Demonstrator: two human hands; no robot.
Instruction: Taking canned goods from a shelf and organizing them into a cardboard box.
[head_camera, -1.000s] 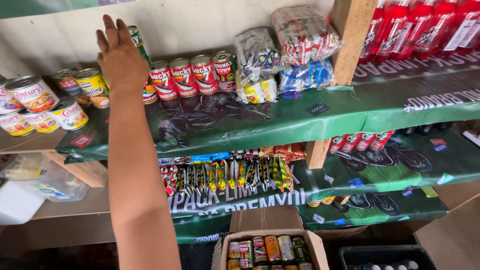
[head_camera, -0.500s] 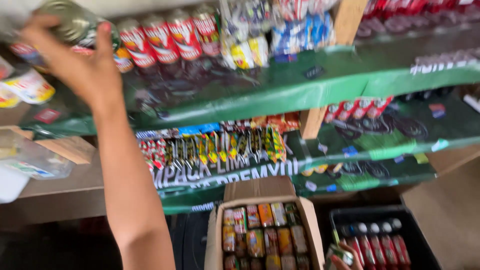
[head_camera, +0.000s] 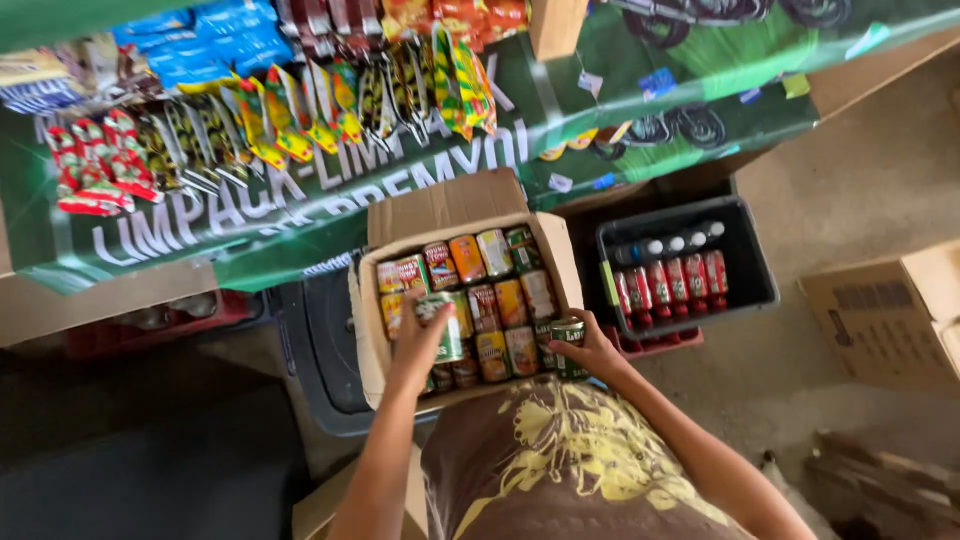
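Note:
An open cardboard box (head_camera: 562, 262) below me holds several tins with coloured labels. My left hand (head_camera: 422, 345) reaches into its near left part and grips a green-labelled tin (head_camera: 444, 322). My right hand (head_camera: 592, 347) is at the box's near right corner, closed around another green tin (head_camera: 567, 339). My brown shirt with a yellow print (head_camera: 565, 462) fills the bottom of the view.
A green-covered shelf (head_camera: 300, 215) above the box carries hanging snack sachets (head_camera: 270, 110). A black crate (head_camera: 745, 270) with red-labelled bottles stands right of the box. Another cardboard box (head_camera: 890, 315) lies at far right on the concrete floor (head_camera: 850, 190).
My view has dropped from the upper shelf of tins to the box on the floor. My left hand came down from the shelf into the box; my right hand now grips a tin.

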